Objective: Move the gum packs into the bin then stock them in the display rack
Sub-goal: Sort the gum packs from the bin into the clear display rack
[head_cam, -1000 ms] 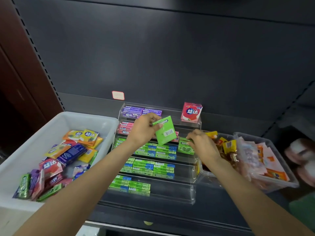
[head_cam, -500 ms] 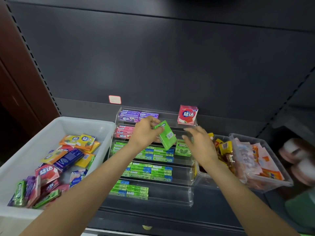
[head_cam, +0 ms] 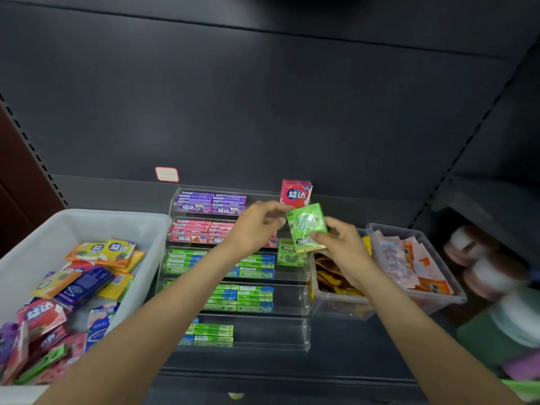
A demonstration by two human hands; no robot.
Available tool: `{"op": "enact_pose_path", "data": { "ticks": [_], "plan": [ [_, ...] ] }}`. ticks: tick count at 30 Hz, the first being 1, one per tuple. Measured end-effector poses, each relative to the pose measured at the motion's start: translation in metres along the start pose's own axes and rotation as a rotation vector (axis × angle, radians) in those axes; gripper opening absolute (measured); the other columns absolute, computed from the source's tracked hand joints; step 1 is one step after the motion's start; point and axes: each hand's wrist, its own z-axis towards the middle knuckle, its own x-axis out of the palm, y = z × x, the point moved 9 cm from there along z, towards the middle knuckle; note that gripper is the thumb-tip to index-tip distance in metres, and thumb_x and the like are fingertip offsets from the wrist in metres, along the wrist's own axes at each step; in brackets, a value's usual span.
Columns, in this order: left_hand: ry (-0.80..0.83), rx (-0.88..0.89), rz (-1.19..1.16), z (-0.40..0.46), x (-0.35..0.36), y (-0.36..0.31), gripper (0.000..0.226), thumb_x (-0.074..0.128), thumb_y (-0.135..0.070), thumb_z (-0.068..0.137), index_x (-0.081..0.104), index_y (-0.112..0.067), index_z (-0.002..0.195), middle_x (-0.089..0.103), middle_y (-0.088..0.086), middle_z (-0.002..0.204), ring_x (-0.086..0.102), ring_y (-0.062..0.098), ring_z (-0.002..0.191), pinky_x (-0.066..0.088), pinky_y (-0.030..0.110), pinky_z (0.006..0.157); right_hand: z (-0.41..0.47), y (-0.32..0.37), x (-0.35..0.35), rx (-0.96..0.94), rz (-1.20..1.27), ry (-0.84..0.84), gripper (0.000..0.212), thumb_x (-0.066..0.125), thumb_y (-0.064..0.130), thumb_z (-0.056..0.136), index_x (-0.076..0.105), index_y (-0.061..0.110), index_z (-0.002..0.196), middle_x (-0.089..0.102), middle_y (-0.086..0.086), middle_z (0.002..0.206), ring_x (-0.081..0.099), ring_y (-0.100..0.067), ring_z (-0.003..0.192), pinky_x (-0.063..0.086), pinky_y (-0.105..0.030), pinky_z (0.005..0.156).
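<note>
Left hand [head_cam: 257,226] and right hand [head_cam: 340,244] pinched glossy green gum box [head_cam: 306,226] — above clear acrylic rack [head_cam: 304,331], dark matte shelf [head_cam: 350,361].

Both bare forearms reach forward and converge. The left hand [head_cam: 257,226] and right hand [head_cam: 343,244] pinch 1 green pack [head_cam: 306,226] between their fingertips.

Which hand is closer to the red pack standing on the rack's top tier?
Left. The left hand is just below and left of the red pack; the right hand is lower, to its right. Both pinch the green pack.
</note>
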Motion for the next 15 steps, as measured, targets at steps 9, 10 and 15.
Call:
{"op": "enact_pose_path", "data": {
  "ticks": [9,10,15],
  "plan": [
    [-0.05,-0.149,-0.162,0.003,0.008,0.018,0.009,0.062,-0.006,0.088,0.063,-0.008,0.096,0.068,0.012,0.089,0.069,0.021,0.079,0.058,0.032,0.076,0.003,-0.014,-0.011,0.044,0.004,-0.101,0.027,0.067,0.002,0.082,0.059,0.009,0.106,0.071,-0.01,0.099,0.069,-0.02,0.089,0.058,-0.027,0.074],
    [-0.062,-0.189,-0.216,0.001,0.01,0.024,0.009,0.061,-0.004,0.088,0.063,-0.005,0.097,0.067,0.013,0.088,0.069,0.021,0.077,0.059,0.032,0.076,0.004,-0.018,-0.012,0.069,-0.018,-0.11,0.026,0.068,0.002,0.081,0.058,0.009,0.104,0.071,-0.01,0.098,0.069,-0.02,0.089,0.058,-0.027,0.075],
    [-0.036,-0.141,0.13,-0.005,0.018,0.036,0.023,0.056,-0.005,0.091,0.062,-0.006,0.113,0.068,0.006,0.1,0.059,0.007,0.08,0.045,0.012,0.073,0.008,-0.019,-0.024,0.007,-0.204,-0.192,0.018,0.067,0.001,0.082,0.058,0.012,0.093,0.068,-0.003,0.089,0.066,-0.013,0.084,0.054,-0.021,0.071]
  ]
}}
